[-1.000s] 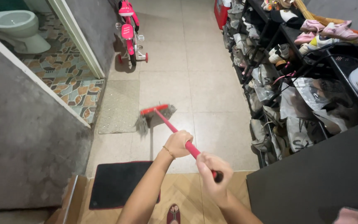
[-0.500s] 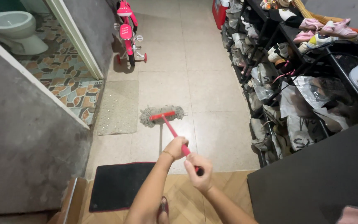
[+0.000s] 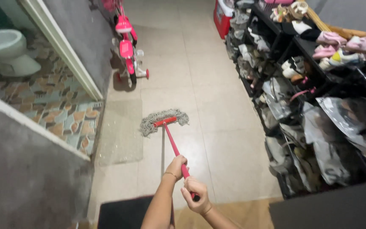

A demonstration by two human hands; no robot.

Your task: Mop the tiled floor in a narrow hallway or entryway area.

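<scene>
Mop point(image 3: 164, 122) first: its grey string head lies flat on the pale tiled floor point(image 3: 217, 140), well ahead of both hands, with the red handle point(image 3: 173, 146) running back from it to the grip.

Head view: the left hand point(image 3: 176, 166) is wrapped around the handle higher up the shaft, nearer the head, and the right hand point(image 3: 196, 200) is clamped on the very end of it, just behind and beside the left; both are closed tight on the handle. Left of the grip lies a thin translucent mat point(image 3: 121, 131), and beyond it a doorway opens onto a patterned floor and a toilet point(image 3: 5, 51). Far ahead of the grip stands a pink child's bike point(image 3: 128, 48). To the right runs a dark rack of shoes point(image 3: 301, 85). Just below the hands is a dark doormat point(image 3: 121, 214).

As a judgement, the mopping is midway: the tiles around the head show no clear wet sheen, so I cannot tell which patches are done, and the stretch toward the bike and along the rack looks still to be covered.

Against the earlier pictures, the head has moved from slanted beside the mat to squared up and farther forward, and the hands now sit closer together.
</scene>
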